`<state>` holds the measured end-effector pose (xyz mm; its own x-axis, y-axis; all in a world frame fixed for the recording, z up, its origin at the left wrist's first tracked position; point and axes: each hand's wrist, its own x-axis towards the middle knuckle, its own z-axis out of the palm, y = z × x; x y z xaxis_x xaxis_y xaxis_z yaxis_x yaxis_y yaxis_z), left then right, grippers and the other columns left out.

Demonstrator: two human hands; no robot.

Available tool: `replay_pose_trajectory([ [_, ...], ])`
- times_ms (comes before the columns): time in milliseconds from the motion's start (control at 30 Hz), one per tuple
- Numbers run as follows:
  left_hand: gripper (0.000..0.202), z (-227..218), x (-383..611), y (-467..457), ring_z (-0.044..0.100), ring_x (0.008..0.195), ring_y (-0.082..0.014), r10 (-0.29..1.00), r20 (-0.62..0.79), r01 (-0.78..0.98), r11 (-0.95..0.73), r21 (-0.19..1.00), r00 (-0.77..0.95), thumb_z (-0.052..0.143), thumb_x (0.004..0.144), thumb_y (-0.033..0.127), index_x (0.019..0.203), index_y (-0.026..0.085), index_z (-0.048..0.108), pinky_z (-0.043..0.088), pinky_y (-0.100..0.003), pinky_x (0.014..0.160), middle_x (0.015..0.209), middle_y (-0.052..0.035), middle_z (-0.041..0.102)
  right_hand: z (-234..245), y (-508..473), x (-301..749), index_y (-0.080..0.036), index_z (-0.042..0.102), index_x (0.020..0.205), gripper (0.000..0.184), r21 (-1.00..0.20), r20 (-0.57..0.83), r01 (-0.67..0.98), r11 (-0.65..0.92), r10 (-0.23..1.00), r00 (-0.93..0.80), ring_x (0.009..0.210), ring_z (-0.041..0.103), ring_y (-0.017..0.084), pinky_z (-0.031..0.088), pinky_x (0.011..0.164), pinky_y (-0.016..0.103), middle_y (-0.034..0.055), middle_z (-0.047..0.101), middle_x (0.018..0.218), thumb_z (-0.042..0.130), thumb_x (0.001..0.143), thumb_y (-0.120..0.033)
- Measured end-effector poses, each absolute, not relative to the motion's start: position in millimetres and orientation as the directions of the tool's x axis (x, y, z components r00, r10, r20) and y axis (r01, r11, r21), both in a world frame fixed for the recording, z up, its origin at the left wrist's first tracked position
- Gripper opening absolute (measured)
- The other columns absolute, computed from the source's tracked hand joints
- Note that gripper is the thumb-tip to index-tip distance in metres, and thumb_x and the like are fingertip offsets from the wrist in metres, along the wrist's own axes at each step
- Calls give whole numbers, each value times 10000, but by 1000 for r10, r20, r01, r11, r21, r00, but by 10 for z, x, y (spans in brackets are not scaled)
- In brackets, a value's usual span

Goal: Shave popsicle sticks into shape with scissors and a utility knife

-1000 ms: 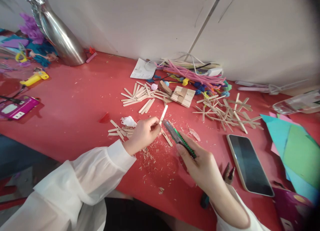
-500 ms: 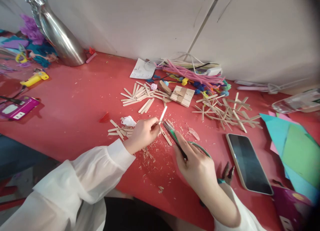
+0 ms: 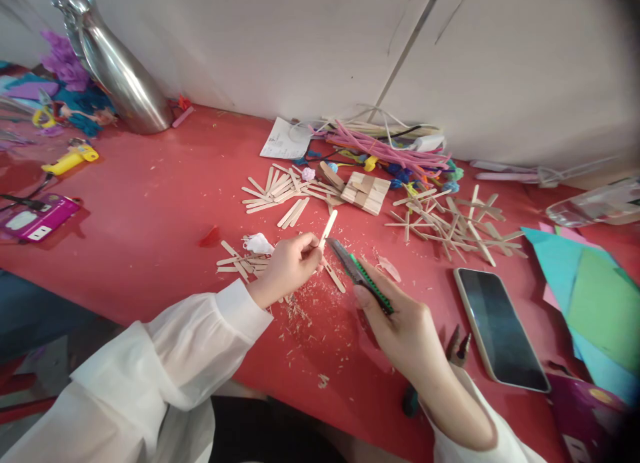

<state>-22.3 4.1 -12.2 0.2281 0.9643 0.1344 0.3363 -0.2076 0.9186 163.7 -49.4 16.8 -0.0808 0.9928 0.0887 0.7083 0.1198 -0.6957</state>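
My left hand [image 3: 296, 263] pinches a wooden popsicle stick [image 3: 329, 227], which slants upward above the red table. In my right hand [image 3: 407, 326] is a utility knife [image 3: 363, 276] with a black and green handle. Its blade tip is close to the stick, just right of my left fingers; whether they touch I cannot tell. Beneath my hands lies another popsicle stick [image 3: 334, 276] with a slot cut in it. Wood shavings [image 3: 300, 316] are scattered around it. A few more sticks [image 3: 233, 259] lie left of my left hand, beside a crumpled white piece [image 3: 258, 243].
Loose popsicle sticks [image 3: 277, 189], a bundled stack [image 3: 367, 193] and a criss-crossed pile [image 3: 457, 223] lie farther back. A phone [image 3: 503, 329] and pliers [image 3: 459, 348] are right of my right hand. Coloured paper [image 3: 603, 296] sits far right; a steel jug [image 3: 125, 76] stands back left.
My right hand has turned and shifted slightly right, showing more of the knife's handle. The stick in my left hand is tilted a little differently. My left hand has barely moved.
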Motion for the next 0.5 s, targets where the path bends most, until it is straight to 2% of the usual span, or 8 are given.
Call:
replay_pose_trajectory([
  [233,186,-117,-210,32,603,589,-104,960,164,326,-233,916,225,436,879,234,717,167,497,497,-240,597,644,-13,631,174,-506,1614,-162,603,1174,434,-676,84,727,120,993,-86,330,304,80,232,281,207,-51,435,459,465,835,-395],
  [500,154,-113,-215,40,603,590,-100,960,174,361,-245,900,218,446,873,219,738,167,499,493,-230,586,656,-8,631,218,-508,1610,-139,581,1197,466,-717,6,694,69,996,-93,329,322,77,237,287,205,-47,447,472,449,841,-409],
])
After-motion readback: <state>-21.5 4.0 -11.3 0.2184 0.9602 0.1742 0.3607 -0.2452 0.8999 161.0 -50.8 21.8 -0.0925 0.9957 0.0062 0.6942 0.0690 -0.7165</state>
